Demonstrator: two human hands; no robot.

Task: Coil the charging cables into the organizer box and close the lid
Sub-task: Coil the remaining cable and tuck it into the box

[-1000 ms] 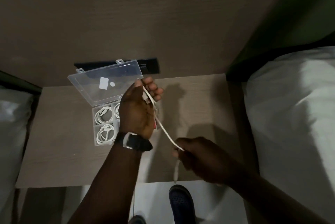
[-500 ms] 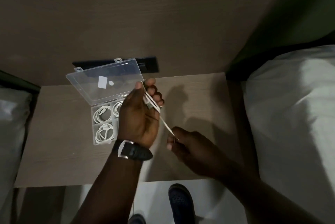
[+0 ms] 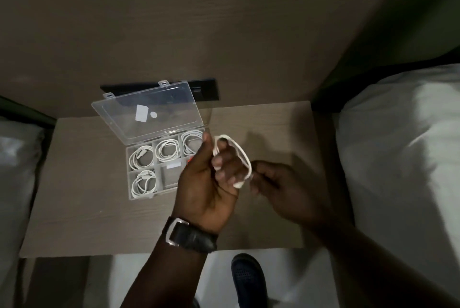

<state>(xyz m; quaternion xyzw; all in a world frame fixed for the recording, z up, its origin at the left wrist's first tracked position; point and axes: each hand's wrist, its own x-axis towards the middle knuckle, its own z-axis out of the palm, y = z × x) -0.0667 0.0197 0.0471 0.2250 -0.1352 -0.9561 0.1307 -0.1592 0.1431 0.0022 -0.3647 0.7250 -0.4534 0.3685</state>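
Observation:
A clear plastic organizer box (image 3: 129, 178) sits on the small wooden table (image 3: 82, 210), its transparent lid (image 3: 149, 113) standing open toward the wall. Several compartments hold coiled white cables (image 3: 168, 150). My left hand (image 3: 211, 183), watch on the wrist, is closed around a white charging cable (image 3: 242, 153) that loops over its fingers, just right of the box. My right hand (image 3: 281, 188) pinches the same cable at the loop's lower right end, close to the left fingers.
A black socket panel (image 3: 206, 89) is on the wall behind the box. White bedding (image 3: 403, 158) flanks the table on the right, more bedding (image 3: 15, 170) on the left. A dark shoe (image 3: 249, 280) shows on the floor below the table's front edge.
The loose straight length of cable has been drawn up into a loop around my left fingers. My right hand has moved up close to the left hand. The left hand turned, uncovering more of the box.

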